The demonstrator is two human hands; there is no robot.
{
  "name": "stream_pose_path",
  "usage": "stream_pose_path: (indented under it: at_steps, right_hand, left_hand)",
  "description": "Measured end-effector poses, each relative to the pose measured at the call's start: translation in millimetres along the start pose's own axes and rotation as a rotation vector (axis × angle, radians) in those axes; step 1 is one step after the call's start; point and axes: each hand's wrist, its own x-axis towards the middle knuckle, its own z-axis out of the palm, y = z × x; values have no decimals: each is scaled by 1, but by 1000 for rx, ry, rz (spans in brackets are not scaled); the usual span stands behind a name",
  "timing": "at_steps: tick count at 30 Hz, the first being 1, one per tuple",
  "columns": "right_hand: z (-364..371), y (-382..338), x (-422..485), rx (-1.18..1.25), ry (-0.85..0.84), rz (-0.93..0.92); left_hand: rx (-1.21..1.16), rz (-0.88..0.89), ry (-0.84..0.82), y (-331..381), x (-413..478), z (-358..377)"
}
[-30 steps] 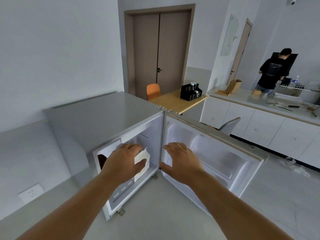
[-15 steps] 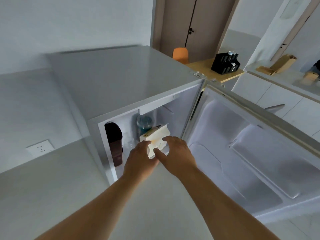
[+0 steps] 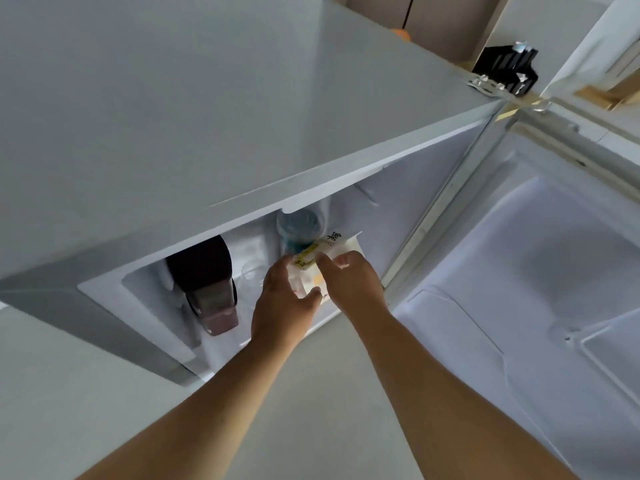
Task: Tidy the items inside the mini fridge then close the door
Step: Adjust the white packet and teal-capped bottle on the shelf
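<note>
The grey mini fridge (image 3: 207, 116) stands open, its white door (image 3: 536, 271) swung out to the right. At the fridge's mouth a white carton with yellow print (image 3: 320, 258) is gripped from both sides: my left hand (image 3: 284, 303) on its left face, my right hand (image 3: 353, 282) on its right. Behind the carton stands a clear bottle with a blue label (image 3: 299, 228). A dark bottle with a reddish base (image 3: 207, 285) leans at the left of the compartment. A clear glass (image 3: 251, 277) sits between the two, partly hidden by my left hand.
A black organiser (image 3: 507, 69) stands on a wooden desk behind the fridge's hinge corner. An orange chair (image 3: 401, 34) peeks over the fridge top. Pale floor lies below my arms. The door's inner shelves (image 3: 606, 341) take up the right side.
My head has dropped and moved closer, so the fridge fills the view. My right hand left the door and joined my left on the carton.
</note>
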Motion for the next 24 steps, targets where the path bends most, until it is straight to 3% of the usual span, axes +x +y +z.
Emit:
stream_pose_path:
  at_steps: [10, 15, 21, 24]
  right_hand:
    - [0, 6, 23, -7, -38, -2]
    - [-19, 13, 32, -230, -27, -64]
    - [-39, 14, 43, -714, -24, -339]
    - [-41, 13, 51, -686, 21, -330]
  left_hand:
    - [-22, -29, 0, -13, 3, 21]
    - [-109, -89, -96, -17, 1, 40]
    - [-360, -249, -76, -5, 6, 65]
    - [-470, -327, -84, 8, 11, 75]
